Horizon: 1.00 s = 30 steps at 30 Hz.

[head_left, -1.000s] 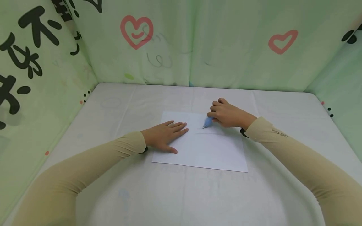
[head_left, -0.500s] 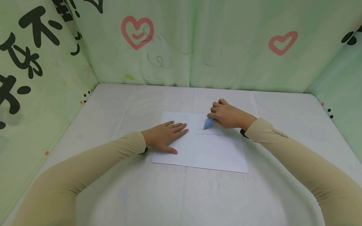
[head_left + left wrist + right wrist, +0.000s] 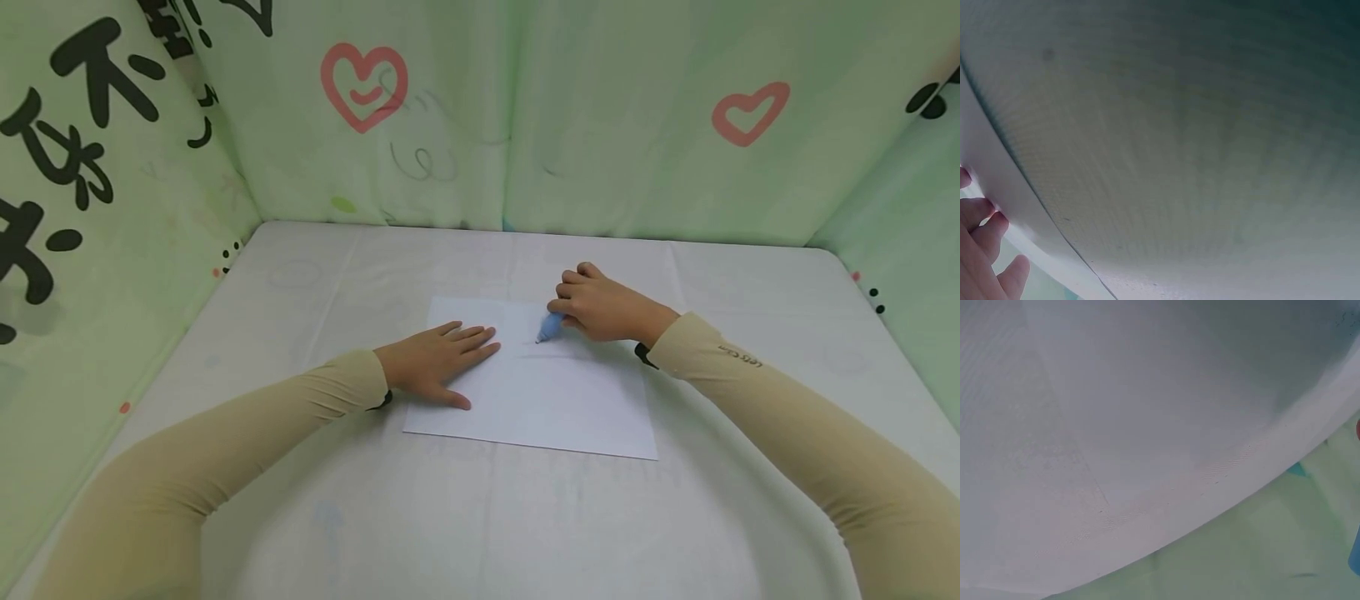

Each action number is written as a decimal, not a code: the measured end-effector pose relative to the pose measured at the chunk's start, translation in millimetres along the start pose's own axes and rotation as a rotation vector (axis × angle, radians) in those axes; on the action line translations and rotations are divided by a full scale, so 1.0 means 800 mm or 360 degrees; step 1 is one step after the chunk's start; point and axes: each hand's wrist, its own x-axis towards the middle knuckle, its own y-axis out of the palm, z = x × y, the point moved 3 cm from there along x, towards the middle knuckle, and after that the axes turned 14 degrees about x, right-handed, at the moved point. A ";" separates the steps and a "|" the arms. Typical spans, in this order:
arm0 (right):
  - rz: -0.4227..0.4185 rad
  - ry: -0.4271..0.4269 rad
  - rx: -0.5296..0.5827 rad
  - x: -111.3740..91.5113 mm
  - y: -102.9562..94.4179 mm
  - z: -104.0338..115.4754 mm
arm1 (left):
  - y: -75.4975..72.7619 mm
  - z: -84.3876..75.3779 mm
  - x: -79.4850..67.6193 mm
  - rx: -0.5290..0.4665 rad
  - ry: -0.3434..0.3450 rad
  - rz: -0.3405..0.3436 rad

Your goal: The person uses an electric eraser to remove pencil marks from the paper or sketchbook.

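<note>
A white sheet of paper (image 3: pixel 517 417) lies on the table. My left hand (image 3: pixel 438 362) rests flat on its left part, fingers spread; some of those fingers (image 3: pixel 985 234) show at the left wrist view's edge. Over the upper right of the sheet, my right hand (image 3: pixel 606 304) grips a light blue, bulbous pen-like tool (image 3: pixel 551 326) with a narrow dark tip. The tip points down and left, at or just above the paper. Faint lines (image 3: pixel 555 357) run across the sheet below it. The fist hides the tool's upper part. A blue end (image 3: pixel 1355 557) shows at the right wrist view's edge.
A white cloth covers the table (image 3: pixel 360 517). Green printed curtains (image 3: pixel 600 167) with red hearts and black characters stand behind it and along both sides. Dark bands (image 3: pixel 646 353) sit at both wrists, under beige sleeves.
My right hand and the blue tool have shifted very slightly left over the last half second. The left hand and the paper stay where they are.
</note>
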 end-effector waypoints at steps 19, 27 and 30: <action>0.0014 0.0011 -0.0036 0.002 -0.002 0.001 | 0.000 0.001 0.001 0.0011 -0.0007 0.0002; -0.0019 0.0011 -0.0045 0.002 -0.003 0.002 | 0.001 0.001 0.001 0.0005 -0.0004 -0.0008; -0.0024 -0.0011 -0.0045 0.001 -0.003 0.003 | 0.002 0.001 0.001 0.0007 -0.0005 -0.0010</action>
